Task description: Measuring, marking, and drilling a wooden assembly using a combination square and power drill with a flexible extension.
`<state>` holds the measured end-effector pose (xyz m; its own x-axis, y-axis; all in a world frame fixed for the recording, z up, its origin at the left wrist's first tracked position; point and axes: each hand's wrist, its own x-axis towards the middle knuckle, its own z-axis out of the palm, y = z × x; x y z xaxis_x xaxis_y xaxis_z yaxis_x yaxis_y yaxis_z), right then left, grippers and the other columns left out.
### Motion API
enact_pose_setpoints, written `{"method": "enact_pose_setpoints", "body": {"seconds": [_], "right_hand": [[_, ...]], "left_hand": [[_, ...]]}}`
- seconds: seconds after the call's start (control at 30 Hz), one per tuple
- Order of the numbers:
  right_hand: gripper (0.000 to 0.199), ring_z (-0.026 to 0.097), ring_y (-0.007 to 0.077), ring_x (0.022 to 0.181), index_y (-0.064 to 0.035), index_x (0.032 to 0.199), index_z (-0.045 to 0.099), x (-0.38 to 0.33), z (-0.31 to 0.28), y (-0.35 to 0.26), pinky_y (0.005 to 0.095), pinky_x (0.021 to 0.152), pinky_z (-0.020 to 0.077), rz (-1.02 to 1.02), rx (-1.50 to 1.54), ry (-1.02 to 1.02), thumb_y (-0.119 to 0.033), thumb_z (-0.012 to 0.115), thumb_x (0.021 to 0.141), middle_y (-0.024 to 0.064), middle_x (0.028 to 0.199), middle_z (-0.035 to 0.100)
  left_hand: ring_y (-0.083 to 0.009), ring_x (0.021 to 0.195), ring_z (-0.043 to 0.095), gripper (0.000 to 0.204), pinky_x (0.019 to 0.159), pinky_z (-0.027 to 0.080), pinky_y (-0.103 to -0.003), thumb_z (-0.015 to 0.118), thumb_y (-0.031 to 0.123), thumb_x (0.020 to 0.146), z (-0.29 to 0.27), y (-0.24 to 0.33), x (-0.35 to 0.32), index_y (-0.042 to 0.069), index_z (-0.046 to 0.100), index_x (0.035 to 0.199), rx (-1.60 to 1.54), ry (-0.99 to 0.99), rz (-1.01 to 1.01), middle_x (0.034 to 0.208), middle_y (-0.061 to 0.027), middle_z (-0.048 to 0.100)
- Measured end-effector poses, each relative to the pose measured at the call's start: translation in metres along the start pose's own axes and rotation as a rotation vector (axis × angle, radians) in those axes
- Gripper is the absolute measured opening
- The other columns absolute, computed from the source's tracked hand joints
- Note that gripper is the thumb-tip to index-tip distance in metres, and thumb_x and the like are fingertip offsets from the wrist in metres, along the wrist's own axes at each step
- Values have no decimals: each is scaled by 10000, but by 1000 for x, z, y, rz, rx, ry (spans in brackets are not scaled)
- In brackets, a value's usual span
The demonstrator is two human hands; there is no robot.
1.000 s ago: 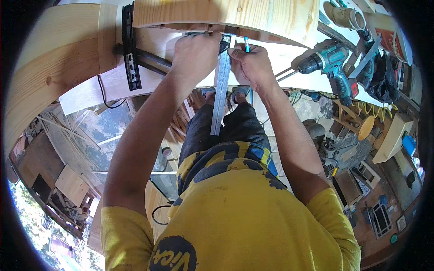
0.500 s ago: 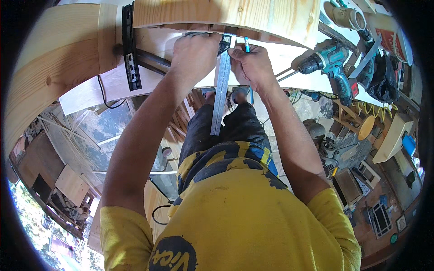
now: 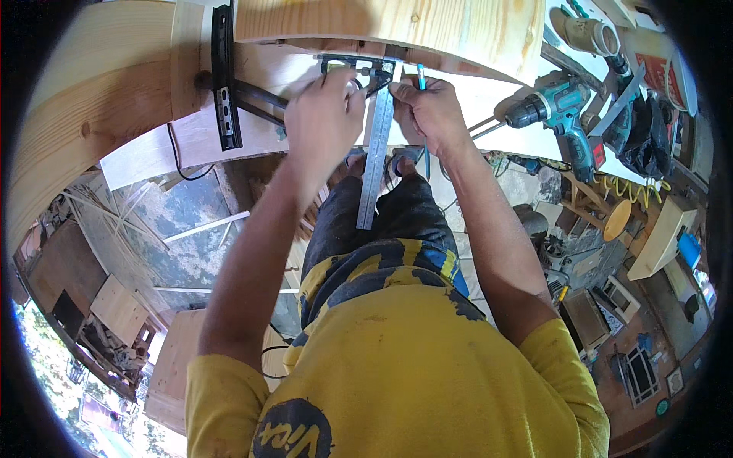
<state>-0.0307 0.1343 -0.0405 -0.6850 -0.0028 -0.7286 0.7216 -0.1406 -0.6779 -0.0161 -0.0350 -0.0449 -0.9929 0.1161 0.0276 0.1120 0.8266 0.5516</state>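
A combination square with a long steel rule [image 3: 372, 168] and a dark head lies against the edge of a pale wooden panel [image 3: 397, 21]. Its rule points back toward my body, past the bench edge. My right hand [image 3: 434, 114] is closed around a blue pencil [image 3: 421, 77], its thumb right beside the rule near the head. On the left, my left hand [image 3: 324, 114] is smeared by motion just in front of the square's head [image 3: 359, 64]. Its fingers are bent, but whether they grip anything is too blurred to tell.
A black drawer slide [image 3: 224, 84] lies on the white bench top left of the hands. To the right sits a teal cordless drill [image 3: 561, 107], with a black plastic bag [image 3: 647, 137] beyond it. A curved wooden piece [image 3: 84, 99] fills the far left.
My left hand has come off the square's head and drawn back toward me, uncovering the head. The right hand stays by the rule with the pencil.
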Motion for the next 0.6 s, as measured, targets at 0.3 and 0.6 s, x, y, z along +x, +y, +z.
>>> {"method": "enact_pose_setpoints", "body": {"seconds": [0.3, 0.6], "right_hand": [[109, 366, 42, 389, -18, 799, 657, 6, 1, 10, 229, 352, 231, -38, -59, 18, -99, 664, 871, 37, 638, 610], [111, 472, 91, 510, 11, 801, 652, 6, -2, 7, 249, 465, 366, -27, -27, 13, -84, 677, 854, 55, 683, 616]], "left_hand": [[-179, 653, 619, 204, 620, 489, -308, 665, 186, 860, 19, 22, -90, -1, 624, 927, -438, -184, -527, 722, -120, 614], [-122, 600, 460, 238, 566, 392, -300, 573, 184, 934, 32, 17, -84, -33, 623, 850, -724, -269, -630, 651, -60, 522]]}}
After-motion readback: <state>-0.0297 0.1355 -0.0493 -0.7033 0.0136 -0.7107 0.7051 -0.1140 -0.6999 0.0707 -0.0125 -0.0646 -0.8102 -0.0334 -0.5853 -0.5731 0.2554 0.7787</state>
